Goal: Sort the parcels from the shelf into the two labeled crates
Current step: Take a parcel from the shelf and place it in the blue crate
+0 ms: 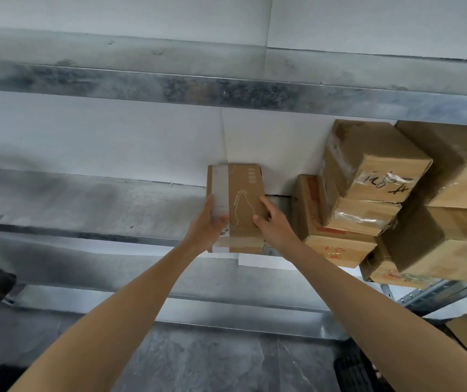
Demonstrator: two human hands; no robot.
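My left hand [211, 224] and right hand [271, 224] each grip a long side of the flat brown parcel [245, 190], thumbs on top, at the front lip of the metal shelf [85, 199]. I see bare shelf running wide to the left, while the stack of larger boxes [368, 179] stands just beside my right fingers. The parcel's long axis points away from me toward the white wall [113, 137], with a pale tape strip along its left side.
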